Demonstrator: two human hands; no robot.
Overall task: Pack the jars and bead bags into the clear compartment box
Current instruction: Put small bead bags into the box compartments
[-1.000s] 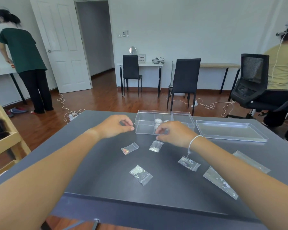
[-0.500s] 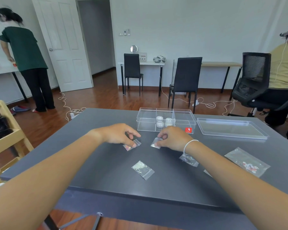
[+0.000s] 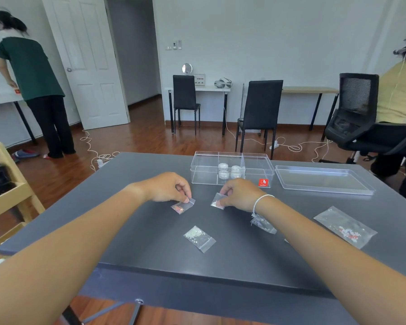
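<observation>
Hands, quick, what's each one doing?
Left hand: pinching a small clear pinkish bead bag.
Right hand: pinching a small clear silvery bead bag.

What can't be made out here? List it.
- Head view: the bag under the right forearm is partly covered.
- Jars in the clear box: count unclear, they overlap.
- Beads in the bag at the left hand: too small.
- Red sticker: print unreadable.
</observation>
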